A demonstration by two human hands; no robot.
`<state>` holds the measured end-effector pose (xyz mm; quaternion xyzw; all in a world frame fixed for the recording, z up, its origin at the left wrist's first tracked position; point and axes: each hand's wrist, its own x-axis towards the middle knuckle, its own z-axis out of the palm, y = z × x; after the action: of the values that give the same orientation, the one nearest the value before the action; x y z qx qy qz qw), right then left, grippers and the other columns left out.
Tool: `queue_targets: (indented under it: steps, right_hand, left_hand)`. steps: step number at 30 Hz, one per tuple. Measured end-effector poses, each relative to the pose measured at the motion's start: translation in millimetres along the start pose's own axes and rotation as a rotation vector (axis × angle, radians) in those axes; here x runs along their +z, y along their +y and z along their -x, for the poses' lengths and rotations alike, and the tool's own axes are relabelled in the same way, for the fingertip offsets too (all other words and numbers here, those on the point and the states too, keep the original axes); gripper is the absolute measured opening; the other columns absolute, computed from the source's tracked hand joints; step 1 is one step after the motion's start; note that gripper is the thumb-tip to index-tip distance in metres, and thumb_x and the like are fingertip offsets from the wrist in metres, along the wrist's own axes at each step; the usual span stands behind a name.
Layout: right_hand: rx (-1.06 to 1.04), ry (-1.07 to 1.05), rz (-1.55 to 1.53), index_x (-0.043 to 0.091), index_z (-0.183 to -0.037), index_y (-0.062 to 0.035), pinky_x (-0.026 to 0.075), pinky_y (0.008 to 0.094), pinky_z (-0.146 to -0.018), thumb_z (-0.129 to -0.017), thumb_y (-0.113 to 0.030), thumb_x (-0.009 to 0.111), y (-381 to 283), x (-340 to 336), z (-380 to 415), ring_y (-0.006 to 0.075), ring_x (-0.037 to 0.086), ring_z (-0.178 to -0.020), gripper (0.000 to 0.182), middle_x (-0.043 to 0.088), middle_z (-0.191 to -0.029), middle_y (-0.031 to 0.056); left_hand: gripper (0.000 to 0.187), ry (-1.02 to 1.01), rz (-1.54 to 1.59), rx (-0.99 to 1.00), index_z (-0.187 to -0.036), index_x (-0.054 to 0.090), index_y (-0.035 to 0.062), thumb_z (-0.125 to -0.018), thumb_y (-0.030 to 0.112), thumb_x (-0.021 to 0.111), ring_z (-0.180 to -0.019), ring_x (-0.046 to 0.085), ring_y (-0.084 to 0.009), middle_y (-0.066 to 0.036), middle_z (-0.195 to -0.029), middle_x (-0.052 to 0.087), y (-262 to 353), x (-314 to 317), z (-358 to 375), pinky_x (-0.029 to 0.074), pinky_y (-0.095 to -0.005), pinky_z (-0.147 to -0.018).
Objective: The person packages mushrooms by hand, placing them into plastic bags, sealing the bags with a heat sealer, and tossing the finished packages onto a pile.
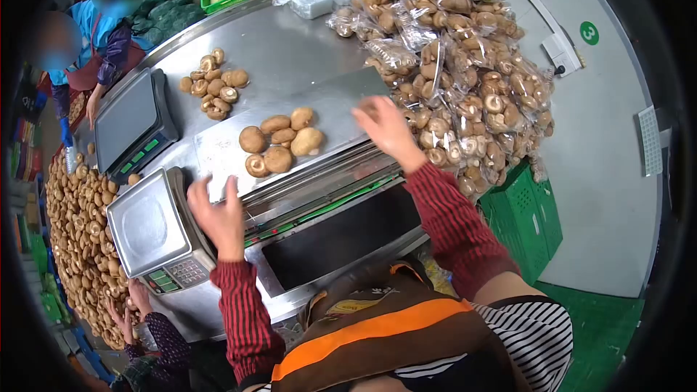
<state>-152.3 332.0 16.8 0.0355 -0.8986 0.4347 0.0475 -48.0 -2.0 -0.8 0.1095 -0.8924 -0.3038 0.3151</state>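
Observation:
Several brown shiitake mushrooms (279, 141) lie in a loose cluster on a flat, shiny sheet-like surface (334, 112) in front of me. To the left of this cluster is my left hand (218, 214), open with its thumb and fingers apart, beside the scale's edge. My right hand (388, 129) is on the other side, slightly blurred, its fingers apart and nothing visible in them. It is close to a big heap of bagged mushrooms (465, 65). A second small pile of mushrooms (214, 83) rests farther back on the metal table (283, 51).
A digital scale (149, 225) stands at left, with another scale (131, 123) behind it. Loose mushrooms (83, 239) cover the far left. Another person's hands (131, 308) show at lower left; a person in blue (109, 43) stands beyond. A green crate (519, 221) sits at right.

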Motion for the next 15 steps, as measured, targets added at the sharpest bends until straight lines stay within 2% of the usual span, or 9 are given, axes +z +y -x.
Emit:
queue_targets:
  steps: [2,5,7,8,9,11,12,13,15]
  right_hand:
    - [0.040,-0.134,0.493,0.070,-0.080,0.0001,0.050,0.0472,-0.075,-0.089,-0.046,0.060,8.0,-29.7,27.4,0.0374,0.062,-0.083,0.048,0.065,-0.083,0.0202]
    - [-0.093,-0.200,0.794,0.070,-0.073,-0.0006,0.050,0.0472,-0.073,-0.088,-0.044,0.062,8.0,-9.3,57.6,0.0378,0.063,-0.081,0.047,0.065,-0.079,0.0210]
    - [0.068,-0.247,0.461,0.070,-0.073,-0.0004,0.050,0.0463,-0.071,-0.086,-0.043,0.065,4.4,9.0,58.8,0.0372,0.064,-0.078,0.044,0.066,-0.079,0.0199]
    - [0.067,-0.201,0.368,0.069,-0.074,0.0003,0.050,0.0472,-0.072,-0.084,-0.039,0.066,5.0,11.7,59.6,0.0390,0.065,-0.078,0.041,0.066,-0.082,0.0211]
    - [-0.084,-0.119,0.336,0.065,-0.075,-0.0013,0.047,0.0402,-0.054,-0.088,-0.034,0.063,25.4,14.0,60.1,0.0299,0.062,-0.061,0.036,0.064,-0.069,0.0144]
    - [0.743,-0.444,-0.907,0.055,-0.074,-0.0076,0.033,0.0256,-0.039,-0.094,-0.028,0.057,25.0,-11.4,62.1,0.0129,0.045,-0.047,0.029,0.047,-0.057,-0.0003]
    - [0.875,-0.596,-1.111,0.051,-0.074,-0.0110,0.026,0.0204,-0.039,-0.096,-0.026,0.053,16.1,-20.3,63.5,0.0077,0.036,-0.048,0.027,0.039,-0.058,-0.0045]
    - [1.012,-0.745,-1.319,0.047,-0.074,-0.0143,0.019,0.0153,-0.039,-0.098,-0.024,0.050,5.3,-28.1,63.6,0.0025,0.027,-0.049,0.026,0.030,-0.059,-0.0088]
    - [0.845,-0.799,-1.509,0.040,-0.070,-0.0151,0.021,0.0188,-0.038,-0.099,-0.022,0.039,-12.3,-39.2,33.6,0.0050,0.027,-0.047,0.030,0.033,-0.056,-0.0050]
  left_hand:
    - [0.025,-0.135,-0.330,-0.037,-0.075,0.070,0.0019,-0.077,0.025,0.079,-0.078,0.055,-0.0313,-0.011,-0.075,0.056,-5.9,-31.4,25.2,0.043,-0.0439,-0.071]
    - [0.035,-0.253,-0.503,-0.013,-0.067,0.073,0.0049,-0.073,0.039,0.080,-0.079,0.057,-0.0311,-0.013,-0.076,0.062,9.3,-21.6,50.1,0.043,-0.0442,-0.072]
    - [0.032,-0.318,-0.366,-0.028,-0.070,0.073,0.0038,-0.079,0.035,0.075,-0.076,0.057,-0.0329,-0.013,-0.075,0.064,10.7,-12.7,48.0,0.043,-0.0438,-0.068]
    - [0.031,-0.362,-0.181,-0.192,-0.073,0.072,0.0032,-0.082,0.033,0.073,-0.068,0.055,-0.0296,-0.011,-0.069,0.061,0.7,-9.1,49.4,0.041,-0.0397,-0.062]
    - [0.030,-0.398,0.014,-0.351,-0.075,0.071,0.0026,-0.085,0.031,0.071,-0.059,0.053,-0.0262,-0.009,-0.063,0.059,-6.6,-7.3,48.2,0.040,-0.0355,-0.056]
    - [0.030,-0.560,0.664,-0.948,-0.073,0.061,0.0056,-0.091,0.029,0.065,-0.046,0.039,-0.0146,0.000,-0.054,0.046,0.6,-38.8,36.7,0.029,-0.0268,-0.044]
    - [0.034,-0.747,1.127,-1.167,-0.069,0.050,0.0118,-0.096,0.029,0.059,-0.046,0.029,-0.0066,0.006,-0.056,0.036,0.8,-58.8,32.4,0.021,-0.0219,-0.042]
    - [0.036,-0.821,1.408,-1.273,-0.066,0.043,0.0135,-0.099,0.026,0.053,-0.045,0.028,-0.0067,0.006,-0.054,0.033,8.2,-72.3,25.1,0.020,-0.0226,-0.041]
    - [0.036,-0.703,1.454,-0.884,-0.067,0.042,0.0138,-0.102,0.025,0.044,-0.046,0.029,-0.0065,0.004,-0.056,0.035,18.1,-92.5,-3.5,0.021,-0.0220,-0.041]
